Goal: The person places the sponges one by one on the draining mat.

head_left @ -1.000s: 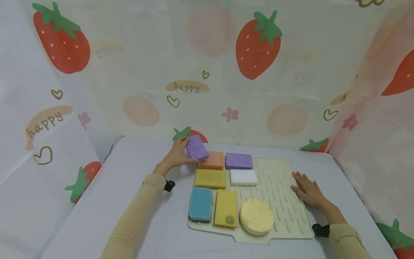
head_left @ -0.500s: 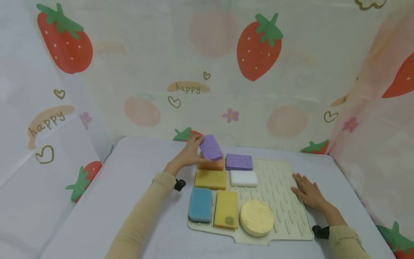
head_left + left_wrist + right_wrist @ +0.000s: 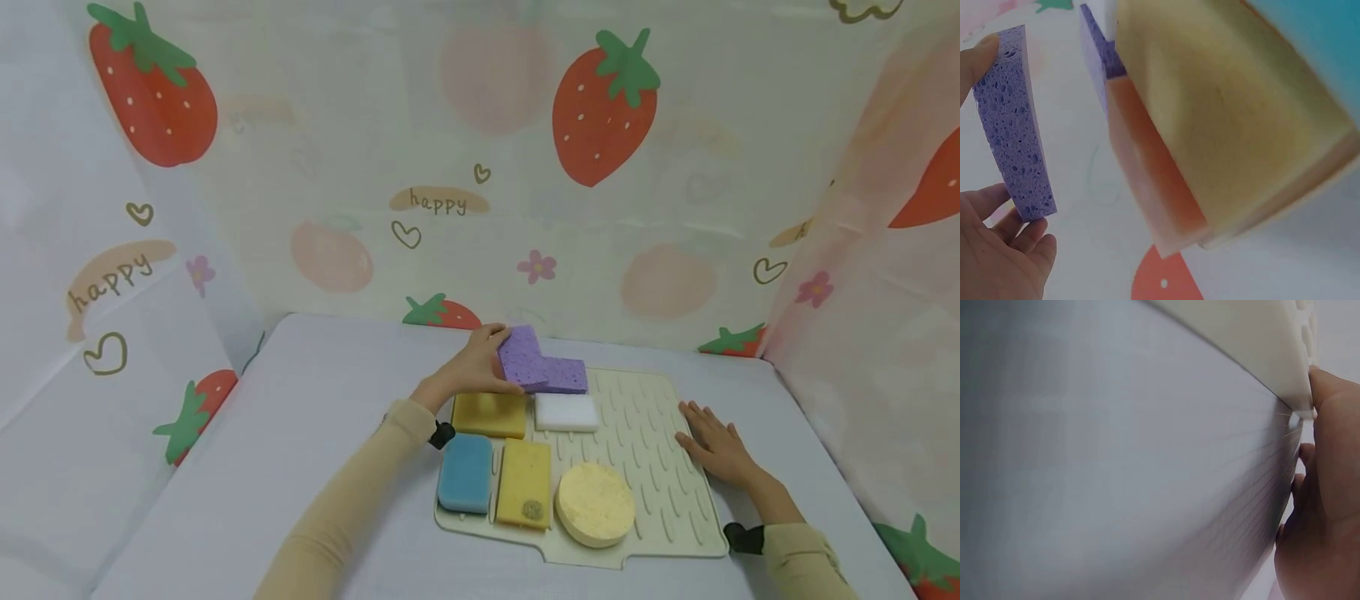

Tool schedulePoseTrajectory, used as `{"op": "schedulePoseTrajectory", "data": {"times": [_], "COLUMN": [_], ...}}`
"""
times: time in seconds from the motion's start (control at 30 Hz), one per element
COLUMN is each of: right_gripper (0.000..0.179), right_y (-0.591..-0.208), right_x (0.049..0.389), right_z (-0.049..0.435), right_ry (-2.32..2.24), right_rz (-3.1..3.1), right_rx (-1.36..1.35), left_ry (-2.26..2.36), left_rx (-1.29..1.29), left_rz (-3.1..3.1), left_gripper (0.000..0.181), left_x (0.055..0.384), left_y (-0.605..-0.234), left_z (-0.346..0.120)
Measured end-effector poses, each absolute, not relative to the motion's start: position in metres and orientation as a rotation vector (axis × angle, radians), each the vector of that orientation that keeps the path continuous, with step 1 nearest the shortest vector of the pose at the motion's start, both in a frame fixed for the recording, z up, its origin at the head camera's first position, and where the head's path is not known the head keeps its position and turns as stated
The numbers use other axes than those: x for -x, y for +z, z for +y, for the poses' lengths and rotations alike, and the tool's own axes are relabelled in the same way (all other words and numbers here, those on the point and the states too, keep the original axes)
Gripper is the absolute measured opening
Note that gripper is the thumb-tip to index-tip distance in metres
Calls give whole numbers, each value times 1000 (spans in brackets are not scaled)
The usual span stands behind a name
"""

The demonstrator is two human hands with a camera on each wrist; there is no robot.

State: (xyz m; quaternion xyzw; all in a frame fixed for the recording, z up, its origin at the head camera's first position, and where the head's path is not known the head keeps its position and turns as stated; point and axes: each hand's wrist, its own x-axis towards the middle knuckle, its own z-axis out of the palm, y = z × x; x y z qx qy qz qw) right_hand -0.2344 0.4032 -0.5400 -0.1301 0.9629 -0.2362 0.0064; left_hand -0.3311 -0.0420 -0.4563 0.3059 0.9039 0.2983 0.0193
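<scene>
My left hand (image 3: 480, 362) grips a purple sponge (image 3: 522, 357) between thumb and fingers, tilted and raised above the mat's back left. In the left wrist view the held sponge (image 3: 1013, 125) stands apart from the orange sponge (image 3: 1154, 175). From the head, that orange sponge is mostly hidden behind my left hand. A second purple sponge (image 3: 567, 376) lies just right of the held one and is partly covered by it. With fingers stretched out, my right hand (image 3: 718, 444) rests at the right edge of the cream mat (image 3: 652, 467).
On the mat lie an olive-yellow sponge (image 3: 489, 415), a white sponge (image 3: 566, 412), a blue sponge (image 3: 465, 473), a yellow sponge (image 3: 523, 483) and a round pale-yellow sponge (image 3: 595, 505). A white cloth covers the table (image 3: 315, 400); strawberry-print curtains (image 3: 450, 125) stand behind and beside it.
My left hand has carried the purple sponge rightward, from over the orange sponge's left side to beside the second purple sponge. The right hand has stayed in place.
</scene>
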Motion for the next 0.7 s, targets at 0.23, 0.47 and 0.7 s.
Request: {"op": "schedulePoseTrajectory", "data": {"times": [0.23, 0.47, 0.7], "right_gripper": [65, 66, 65], "right_y": [-536, -539, -542], "right_x": [232, 234, 235], "right_z": [401, 403, 404], "right_ry": [-755, -754, -772], "right_rz": [3017, 3018, 3012], "right_rx": [405, 409, 420], "left_ry": [866, 835, 749], "left_rx": [-1072, -1102, -1141], "left_rz": [2801, 2741, 2743], "left_gripper": [106, 106, 107], "left_x": [326, 319, 313], "left_y": [-454, -450, -452], "left_z": [-22, -2, 20]}}
